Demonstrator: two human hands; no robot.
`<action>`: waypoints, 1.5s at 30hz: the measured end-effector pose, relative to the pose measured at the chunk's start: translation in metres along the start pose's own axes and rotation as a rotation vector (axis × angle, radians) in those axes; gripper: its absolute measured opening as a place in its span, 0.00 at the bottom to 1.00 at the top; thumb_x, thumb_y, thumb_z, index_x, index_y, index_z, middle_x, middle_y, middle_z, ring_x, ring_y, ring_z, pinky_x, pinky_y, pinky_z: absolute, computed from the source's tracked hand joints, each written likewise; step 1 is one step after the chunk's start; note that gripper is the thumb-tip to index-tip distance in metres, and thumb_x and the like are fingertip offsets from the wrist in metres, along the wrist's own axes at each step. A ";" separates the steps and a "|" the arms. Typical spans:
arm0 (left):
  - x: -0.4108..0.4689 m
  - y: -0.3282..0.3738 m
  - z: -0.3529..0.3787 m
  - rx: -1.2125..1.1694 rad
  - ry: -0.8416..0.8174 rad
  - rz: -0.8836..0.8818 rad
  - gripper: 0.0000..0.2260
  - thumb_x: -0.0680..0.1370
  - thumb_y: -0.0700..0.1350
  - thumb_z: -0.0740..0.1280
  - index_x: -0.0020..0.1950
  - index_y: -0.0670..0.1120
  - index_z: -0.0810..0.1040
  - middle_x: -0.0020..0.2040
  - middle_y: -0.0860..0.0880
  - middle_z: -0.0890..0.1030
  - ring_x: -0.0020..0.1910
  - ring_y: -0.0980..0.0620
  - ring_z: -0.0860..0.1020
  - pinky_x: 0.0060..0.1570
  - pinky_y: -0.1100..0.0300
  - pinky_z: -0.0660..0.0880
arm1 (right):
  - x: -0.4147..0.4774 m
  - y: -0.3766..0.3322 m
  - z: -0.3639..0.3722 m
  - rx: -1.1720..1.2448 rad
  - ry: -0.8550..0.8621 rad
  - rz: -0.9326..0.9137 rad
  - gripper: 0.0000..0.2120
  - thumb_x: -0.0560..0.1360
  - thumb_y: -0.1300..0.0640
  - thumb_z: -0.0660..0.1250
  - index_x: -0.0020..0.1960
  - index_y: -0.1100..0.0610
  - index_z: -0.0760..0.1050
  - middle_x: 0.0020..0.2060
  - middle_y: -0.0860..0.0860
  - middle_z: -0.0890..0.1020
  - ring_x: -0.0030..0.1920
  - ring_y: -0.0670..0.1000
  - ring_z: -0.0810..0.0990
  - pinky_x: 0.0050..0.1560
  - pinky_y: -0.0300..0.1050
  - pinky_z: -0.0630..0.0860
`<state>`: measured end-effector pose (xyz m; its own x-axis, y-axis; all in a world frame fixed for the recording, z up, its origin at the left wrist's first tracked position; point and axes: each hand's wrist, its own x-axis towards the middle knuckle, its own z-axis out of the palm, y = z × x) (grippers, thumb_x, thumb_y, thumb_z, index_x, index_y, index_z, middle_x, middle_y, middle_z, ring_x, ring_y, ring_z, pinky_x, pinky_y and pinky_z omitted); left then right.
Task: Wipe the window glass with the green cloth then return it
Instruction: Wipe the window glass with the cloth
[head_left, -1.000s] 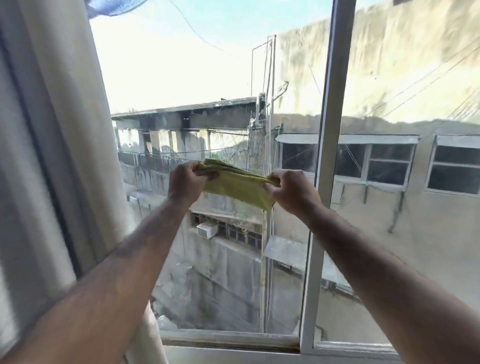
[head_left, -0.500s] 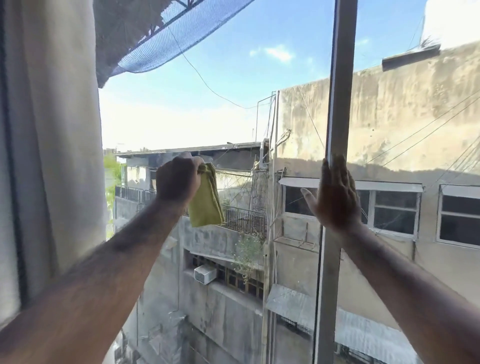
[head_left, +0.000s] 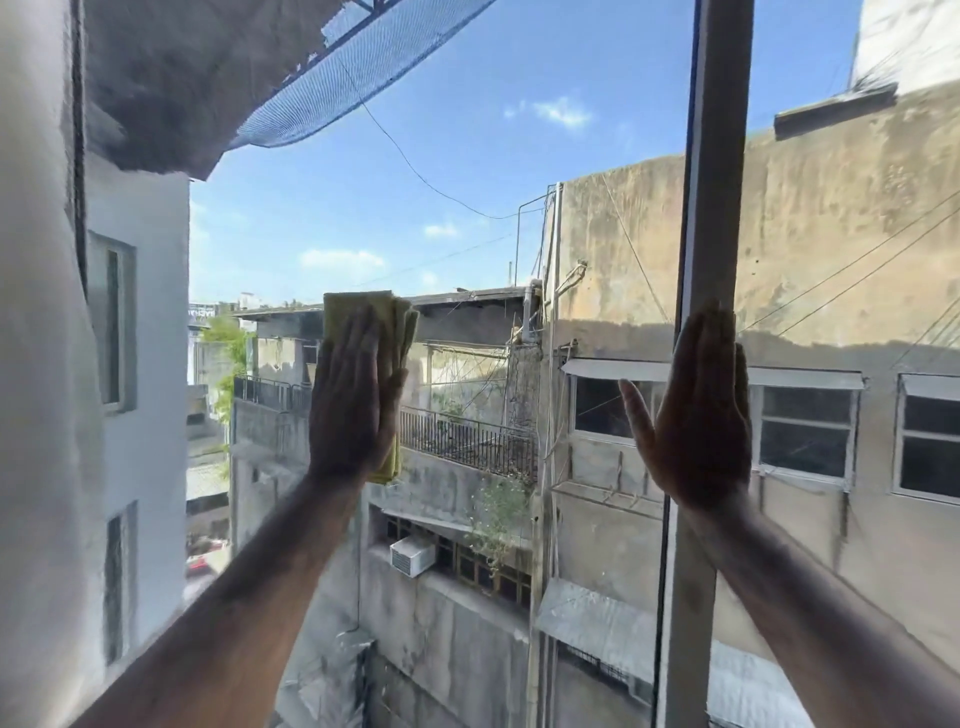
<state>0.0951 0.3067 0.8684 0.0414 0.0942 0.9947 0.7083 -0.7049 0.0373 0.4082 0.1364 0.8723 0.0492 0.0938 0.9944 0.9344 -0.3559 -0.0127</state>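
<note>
Head view: we press our left hand flat, fingers together, on the folded green cloth, pinning it to the window glass. Half a second ago that hand gripped the cloth in a fist, hanging loose; now the palm is spread over it. Our right hand lies open and flat on the frame post, thumb apart from the fingers, holding nothing, much where it was then. A second ago both hands held the cloth between them, lower on the pane. We count two hands, one cloth and one curtain at the left edge. Outside, one white air conditioner sits on a ledge. We can read no writing or brand anywhere.
</note>
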 end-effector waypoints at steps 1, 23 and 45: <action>0.005 0.002 0.007 0.018 0.045 -0.066 0.25 0.86 0.50 0.55 0.82 0.40 0.61 0.83 0.41 0.64 0.84 0.44 0.61 0.84 0.43 0.57 | -0.001 0.001 0.002 -0.006 0.015 -0.004 0.44 0.86 0.34 0.48 0.85 0.67 0.45 0.86 0.65 0.50 0.87 0.60 0.49 0.86 0.60 0.56; -0.018 0.102 0.058 0.070 -0.122 0.596 0.27 0.87 0.53 0.55 0.84 0.43 0.58 0.85 0.42 0.60 0.85 0.44 0.55 0.85 0.42 0.53 | -0.005 0.007 0.010 -0.032 0.056 -0.040 0.31 0.90 0.51 0.49 0.85 0.67 0.47 0.85 0.66 0.51 0.87 0.62 0.51 0.85 0.62 0.58; -0.001 0.063 0.035 0.009 0.263 -0.630 0.27 0.87 0.50 0.50 0.83 0.40 0.56 0.84 0.40 0.59 0.85 0.42 0.57 0.82 0.37 0.57 | -0.005 0.006 0.008 -0.018 0.049 -0.031 0.30 0.90 0.53 0.51 0.85 0.68 0.47 0.85 0.66 0.51 0.87 0.62 0.50 0.86 0.62 0.57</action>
<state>0.1640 0.2870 0.8660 -0.5529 0.3101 0.7734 0.5464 -0.5658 0.6175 0.4162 0.1414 0.8660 0.0030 0.0596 0.9982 0.9289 -0.3698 0.0193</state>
